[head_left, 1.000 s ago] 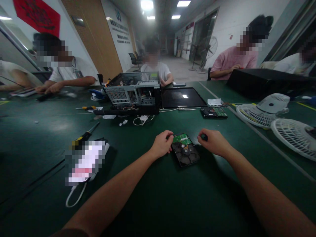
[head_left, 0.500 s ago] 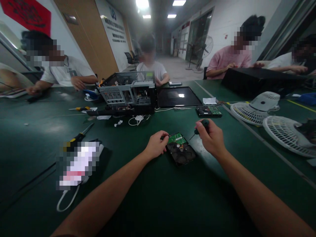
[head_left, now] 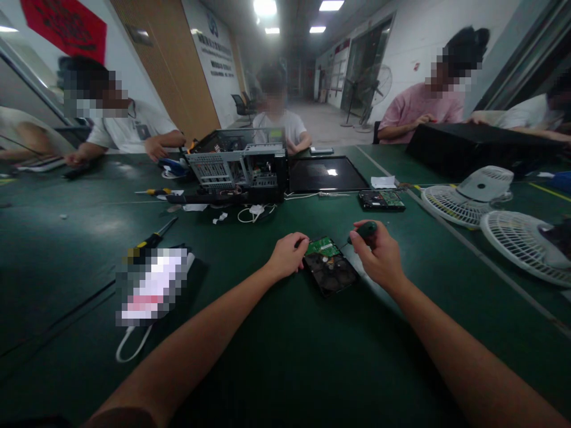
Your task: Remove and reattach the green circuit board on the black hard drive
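A hard drive (head_left: 331,274) lies on the green table (head_left: 267,333) between my hands, its green circuit board facing up. At the drive's left edge, my left hand (head_left: 289,255) grips with curled fingers and thumb; something dark shows between them, too small to make out. My right hand (head_left: 379,255) is closed around the dark green handle of a screwdriver (head_left: 366,230). The thin shaft slants down to the left, its tip near the drive's upper right edge. Whether the tip touches the drive I cannot tell.
An opened computer case (head_left: 236,169) stands across the table, beside a flat black panel (head_left: 328,174). Behind my right hand lies another hard drive (head_left: 382,200). White fan parts (head_left: 529,246) sit at right; a phone (head_left: 156,285) and yellow-black screwdriver (head_left: 154,239) at left. Several people sit around.
My right hand has brought the screwdriver tip left, close to the drive's edge, and its handle has tilted lower. My left hand stays at the drive. The whole view has shifted slightly.
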